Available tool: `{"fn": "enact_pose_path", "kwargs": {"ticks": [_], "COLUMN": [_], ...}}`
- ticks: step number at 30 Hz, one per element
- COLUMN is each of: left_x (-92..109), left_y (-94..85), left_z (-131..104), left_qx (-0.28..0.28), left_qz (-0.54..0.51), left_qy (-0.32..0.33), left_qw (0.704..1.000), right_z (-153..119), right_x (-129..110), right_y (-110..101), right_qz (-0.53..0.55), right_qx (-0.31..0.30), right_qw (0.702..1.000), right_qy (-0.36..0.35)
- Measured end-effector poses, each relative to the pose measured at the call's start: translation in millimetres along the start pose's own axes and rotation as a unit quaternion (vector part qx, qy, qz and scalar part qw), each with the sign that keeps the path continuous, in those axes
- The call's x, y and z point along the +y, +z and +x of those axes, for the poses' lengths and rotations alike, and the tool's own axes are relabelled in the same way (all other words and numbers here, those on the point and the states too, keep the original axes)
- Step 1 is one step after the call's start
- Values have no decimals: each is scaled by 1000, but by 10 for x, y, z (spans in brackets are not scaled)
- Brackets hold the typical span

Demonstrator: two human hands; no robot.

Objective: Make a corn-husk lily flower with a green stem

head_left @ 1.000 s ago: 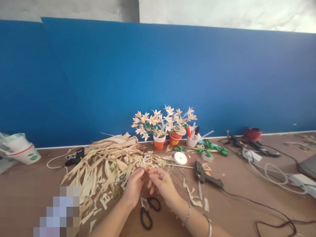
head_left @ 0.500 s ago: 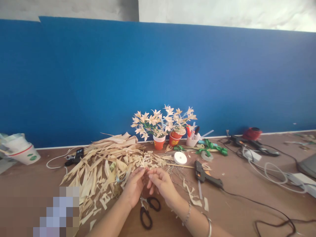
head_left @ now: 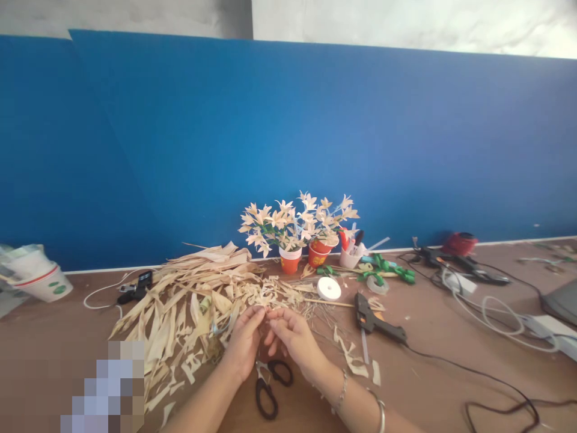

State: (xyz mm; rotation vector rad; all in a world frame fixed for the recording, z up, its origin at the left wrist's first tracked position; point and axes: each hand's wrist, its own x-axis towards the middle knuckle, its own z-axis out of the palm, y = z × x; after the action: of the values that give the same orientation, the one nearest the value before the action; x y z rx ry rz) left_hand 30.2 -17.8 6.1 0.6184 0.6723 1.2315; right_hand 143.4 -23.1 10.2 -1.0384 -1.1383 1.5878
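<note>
My left hand [head_left: 244, 344] is closed, its thumb and index finger pinched together over the husk scraps. Just beside it my right hand [head_left: 293, 341] has bent fingers with the fingertips pinched, almost touching the left ones. What they hold is too small and too hidden to make out; pale husk pieces show right behind the fingertips. Below the hands lies a pair of scissors [head_left: 267, 399] with black handles, its blades partly covered by my left hand. Dry pale corn husks [head_left: 198, 270] form a large heap to the left, with cut scraps [head_left: 193, 364] around it.
Husk flowers [head_left: 283, 218] stand in red paper cups [head_left: 291, 264] at the back. A white tape roll [head_left: 321, 287], a black glue gun [head_left: 382, 328] with its cord, green tape pieces [head_left: 383, 264] and a cup of pens [head_left: 349, 258] lie rightward. A white bucket [head_left: 47, 285] stands far left.
My right fingertips have shifted slightly toward the left hand. Otherwise both hands keep nearly the same pose, and the things on the table stay put.
</note>
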Motion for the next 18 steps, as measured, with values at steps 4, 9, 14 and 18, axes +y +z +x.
{"fn": "enact_pose_path", "kwargs": {"ticks": [4,9,14,18], "left_x": [-19,-23,-13,-15], "left_y": [-2,-4,10,-4], "left_z": [0,-3,-11,-3], "left_qx": [7,5,0,18], "left_qz": [1,-4,3,21], "left_qy": [3,-1,-1,11], "left_qw": [1000,1000,1000,1000], "right_z": [-3,-5,-13,-9], "right_x": [12,14,8,0], "right_y": [7,19,29,32], "right_qz": [13,23,32,22], "right_qx": [1,10,11,14], "right_qw": [1000,1000,999,1000], "right_qy": [7,14,10,10]}}
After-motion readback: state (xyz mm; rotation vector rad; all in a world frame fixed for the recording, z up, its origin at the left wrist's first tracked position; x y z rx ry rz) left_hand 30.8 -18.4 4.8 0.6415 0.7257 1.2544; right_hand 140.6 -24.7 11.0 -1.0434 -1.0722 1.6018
